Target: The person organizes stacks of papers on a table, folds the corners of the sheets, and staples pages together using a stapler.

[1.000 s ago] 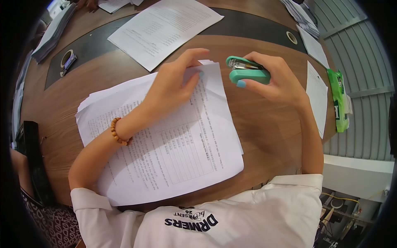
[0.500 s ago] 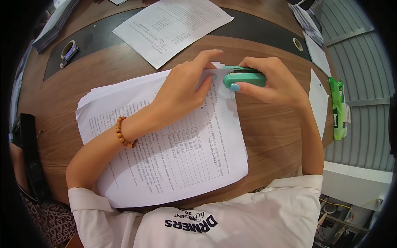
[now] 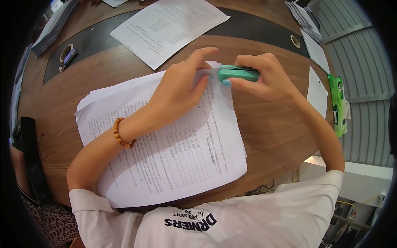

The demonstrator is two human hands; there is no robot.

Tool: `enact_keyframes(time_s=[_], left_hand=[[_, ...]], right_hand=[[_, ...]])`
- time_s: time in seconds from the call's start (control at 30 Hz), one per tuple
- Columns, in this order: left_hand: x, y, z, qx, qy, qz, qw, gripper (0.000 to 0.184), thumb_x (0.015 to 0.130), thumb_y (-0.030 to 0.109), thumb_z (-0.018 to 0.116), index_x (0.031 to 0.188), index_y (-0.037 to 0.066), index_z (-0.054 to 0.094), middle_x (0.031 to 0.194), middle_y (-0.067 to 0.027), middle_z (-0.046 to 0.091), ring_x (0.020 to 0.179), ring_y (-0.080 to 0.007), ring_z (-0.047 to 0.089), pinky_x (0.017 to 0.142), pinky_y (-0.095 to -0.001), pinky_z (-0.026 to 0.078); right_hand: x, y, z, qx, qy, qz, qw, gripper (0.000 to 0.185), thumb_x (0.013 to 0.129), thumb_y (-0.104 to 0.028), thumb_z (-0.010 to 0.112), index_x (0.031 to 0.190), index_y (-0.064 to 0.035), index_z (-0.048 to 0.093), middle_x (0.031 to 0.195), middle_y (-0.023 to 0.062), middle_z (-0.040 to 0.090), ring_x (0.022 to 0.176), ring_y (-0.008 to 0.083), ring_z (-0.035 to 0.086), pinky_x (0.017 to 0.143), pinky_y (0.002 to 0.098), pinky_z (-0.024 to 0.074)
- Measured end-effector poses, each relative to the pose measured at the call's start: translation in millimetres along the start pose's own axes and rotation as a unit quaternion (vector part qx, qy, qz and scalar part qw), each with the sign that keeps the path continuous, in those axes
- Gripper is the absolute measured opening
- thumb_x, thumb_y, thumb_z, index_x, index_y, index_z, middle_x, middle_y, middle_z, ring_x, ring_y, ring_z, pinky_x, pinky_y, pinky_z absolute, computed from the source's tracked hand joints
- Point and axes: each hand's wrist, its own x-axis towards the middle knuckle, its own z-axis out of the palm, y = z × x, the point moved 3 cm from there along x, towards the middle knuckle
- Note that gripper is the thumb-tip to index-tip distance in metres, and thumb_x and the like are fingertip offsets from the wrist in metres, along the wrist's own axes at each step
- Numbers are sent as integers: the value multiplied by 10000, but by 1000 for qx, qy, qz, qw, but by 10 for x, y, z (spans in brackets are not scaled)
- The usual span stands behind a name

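A stack of printed sheets lies on the desk in front of me, with text and a ruled table on the top page. My left hand grips the upper edge of the sheets near the corner, thumb on top and the index finger stretched out; its other fingers are hidden. My right hand is wrapped around a mint-green stapler. The stapler's front end sits over the corner of the sheets, its two arms pressed nearly together.
Another printed pile lies farther up the desk. A tape roll and a small box are at the left, a second tape roll at the right. A green packet lies by the right edge, near a loose sheet.
The stapler's arms have come closer together over the paper corner as my right hand squeezed. My right elbow has swung outward. My left hand keeps its hold on the sheets.
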Motion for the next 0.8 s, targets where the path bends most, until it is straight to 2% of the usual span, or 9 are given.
enact_keyframes(time_s=[0.17, 0.27, 0.37, 0.43, 0.5, 0.53, 0.63, 0.7, 0.8], left_hand=[[18, -1, -15, 3, -20, -20, 1000, 425, 777, -62, 507, 1185, 31, 429, 858, -151, 620, 824, -261, 604, 764, -321, 454], [24, -1, -19, -12, -28, -57, 998, 436, 778, -70, 509, 1194, 40, 438, 851, -115, 618, 854, -198, 600, 816, -291, 436], [39, 1, -62, 3, -38, -33, 999, 424, 774, -39, 538, 1183, 38, 454, 849, -112, 623, 844, -181, 597, 818, -284, 436], [97, 48, -192, 30, -44, 2, 999, 422, 770, -21, 559, 1177, 36, 463, 849, -112, 626, 836, -171, 595, 814, -283, 438], [188, 98, -419, 33, -232, -93, 968, 381, 756, 24, 599, 1124, -4, 506, 830, -109, 635, 793, -149, 592, 770, -256, 452], [220, 125, -581, 77, -282, -151, 944, 332, 753, 141, 627, 1019, -52, 591, 812, -122, 651, 764, -174, 612, 708, -257, 473], [145, 21, -926, 4, -356, -214, 910, 320, 755, 140, 624, 1009, -53, 604, 755, -87, 645, 737, -115, 595, 670, -219, 462], [120, -15, -1198, 12, -316, -180, 931, 340, 770, 145, 615, 1057, -36, 592, 778, -57, 635, 730, -72, 573, 639, -194, 452], [267, -99, -1770, -80, 40, -141, 986, 307, 825, 199, 583, 1037, -23, 569, 888, -42, 616, 757, -77, 577, 648, -182, 460]], right_hand=[[-18, 42, 4, 3, 28, -22, 999, 275, 721, -284, 683, 724, -25, 593, 499, 102, 450, 442, 212, 435, 451, 291, 351], [-51, 93, -12, 27, -23, -20, 999, 247, 763, -243, 654, 807, -15, 572, 562, 45, 462, 490, 95, 400, 444, 244, 307], [-239, 165, -149, 82, -1, 31, 996, 288, 795, -301, 608, 872, -25, 575, 613, 18, 490, 519, 62, 405, 447, 220, 300], [-469, 418, -245, 229, 57, 179, 955, 279, 811, -315, 587, 907, -54, 599, 647, -2, 513, 514, 37, 435, 421, 207, 309], [-714, 544, -223, 248, 99, 181, 947, 274, 827, -318, 563, 917, -61, 592, 641, -18, 503, 508, 29, 421, 414, 190, 289], [-844, 605, -193, 269, 135, 188, 935, 270, 844, -321, 538, 927, -69, 584, 635, -34, 494, 501, 22, 407, 406, 174, 270], [-1172, 733, -93, 293, 174, 216, 915, 284, 857, -328, 528, 932, -58, 576, 646, -34, 492, 487, 15, 399, 391, 171, 252], [-1308, 788, -43, 294, 189, 205, 914, 287, 858, -330, 530, 933, -56, 573, 653, -34, 493, 483, 13, 398, 391, 168, 251], [-1426, 839, 71, 337, 228, 250, 879, 311, 863, -350, 532, 939, -50, 571, 656, -33, 488, 473, 11, 389, 384, 171, 249]])
